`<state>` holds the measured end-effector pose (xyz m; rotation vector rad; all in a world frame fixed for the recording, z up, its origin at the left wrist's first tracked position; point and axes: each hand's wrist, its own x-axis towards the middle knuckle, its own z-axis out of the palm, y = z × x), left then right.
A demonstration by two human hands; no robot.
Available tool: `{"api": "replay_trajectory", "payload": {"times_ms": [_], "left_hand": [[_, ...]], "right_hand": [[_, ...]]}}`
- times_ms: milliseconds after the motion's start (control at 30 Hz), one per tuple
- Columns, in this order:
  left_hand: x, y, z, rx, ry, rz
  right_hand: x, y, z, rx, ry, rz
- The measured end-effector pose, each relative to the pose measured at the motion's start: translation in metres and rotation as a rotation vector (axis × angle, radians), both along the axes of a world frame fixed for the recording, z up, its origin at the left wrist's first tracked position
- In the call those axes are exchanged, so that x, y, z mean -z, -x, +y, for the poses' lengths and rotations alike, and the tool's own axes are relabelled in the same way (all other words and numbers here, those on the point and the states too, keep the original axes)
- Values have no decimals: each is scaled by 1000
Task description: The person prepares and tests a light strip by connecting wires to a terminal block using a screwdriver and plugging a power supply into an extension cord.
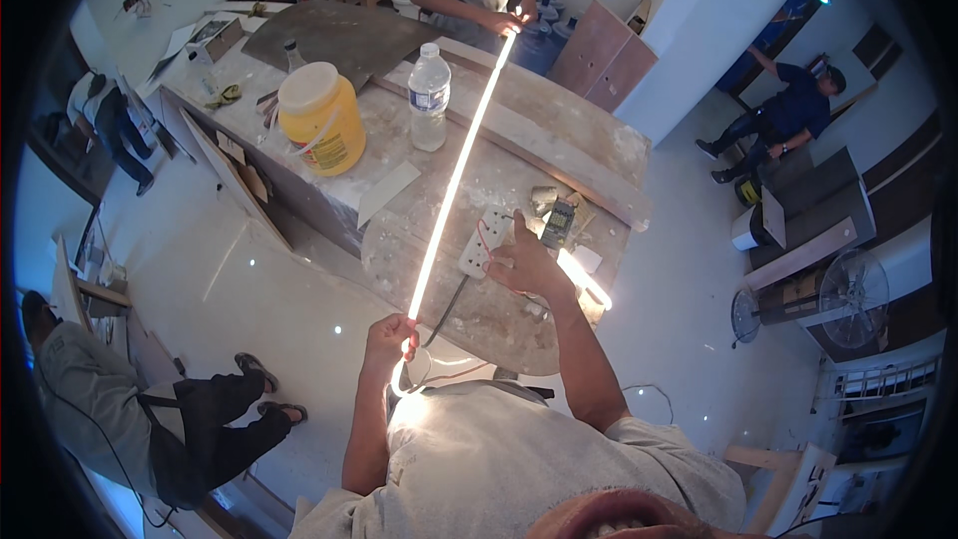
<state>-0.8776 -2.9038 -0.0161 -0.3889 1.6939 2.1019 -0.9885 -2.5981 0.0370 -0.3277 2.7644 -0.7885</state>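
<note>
A glowing LED strip light (457,180) stretches taut across the worktable. My left hand (387,341) is closed around its near end, and a short lit tail curls below against my shirt. At the far end, another person's hands (506,22) hold the strip. My right hand (527,265) is at the edge of a white power strip (487,243), fingers spread and touching or just over it. A red wire lies on the power strip, and a black cord leaves its near end. Beside my right hand are a small dark boxed device (560,224) and another lit piece of strip (587,279).
A yellow bucket (324,125) with a pale lid and a water bottle (429,100) stand left of the strip. A wooden board (554,165) lies along the right side. Other people are at left and right. A pedestal fan (853,284) stands at right.
</note>
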Motion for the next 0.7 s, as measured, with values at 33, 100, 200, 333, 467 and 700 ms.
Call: {"api": "replay_trajectory", "payload": {"times_ms": [33, 100, 200, 333, 467, 700], "left_hand": [[0, 0, 0, 3, 6, 6], [-1, 0, 1, 1, 2, 1], [-2, -1, 2, -3, -2, -10], [-3, 1, 5, 4, -17, -4], [-9, 4, 8, -5, -21, -5], [0, 4, 4, 8, 1, -5]], "right_hand": [[0, 0, 0, 1, 0, 0], [-3, 1, -1, -5, 6, 2], [-11, 0, -4, 56, 57, -108], [-7, -1, -4, 35, 3, -13], [-4, -1, 0, 40, 10, -48], [-6, 0, 0, 41, 36, -62]]}}
